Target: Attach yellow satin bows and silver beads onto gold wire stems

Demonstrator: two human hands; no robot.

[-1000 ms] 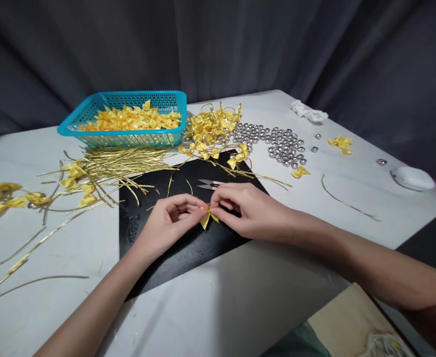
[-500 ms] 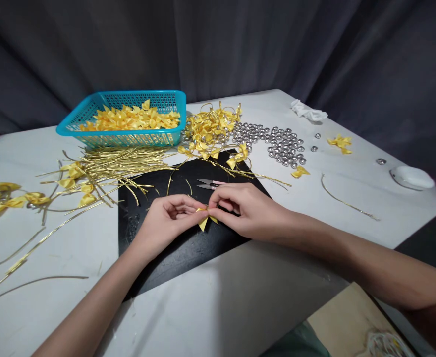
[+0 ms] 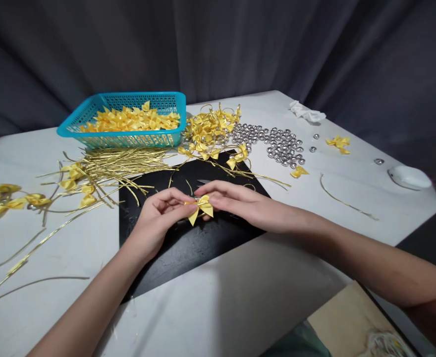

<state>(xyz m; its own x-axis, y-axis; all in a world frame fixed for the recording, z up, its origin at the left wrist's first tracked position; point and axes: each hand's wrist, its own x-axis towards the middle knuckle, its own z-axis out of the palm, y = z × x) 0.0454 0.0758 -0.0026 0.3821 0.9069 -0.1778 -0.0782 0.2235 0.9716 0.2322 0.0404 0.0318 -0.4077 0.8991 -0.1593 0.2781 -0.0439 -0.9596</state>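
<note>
Over the black mat (image 3: 177, 258), a yellow ribbon bow (image 3: 202, 208) with a gold cord across its middle is held between both hands. My left hand (image 3: 164, 213) pinches the bow's left side between thumb and fingers. My right hand (image 3: 236, 201) has its fingers closed at the bow's right side, the index finger reaching behind it. Something silvery shows just above the bow, mostly hidden. Behind my right hand, the scissors (image 3: 203, 182) show only a blade tip.
A blue basket (image 3: 129, 134) of yellow bows stands at the back left, with gold cords (image 3: 117, 166) before it. Silver beads (image 3: 285, 146) and finished-looking bows (image 3: 214, 124) lie behind the mat. A white dish (image 3: 409, 177) is at the right.
Both hands have shifted slightly left with the bow. The bow now shows more of its front, and my right hand has moved over the scissors, covering more of them.
</note>
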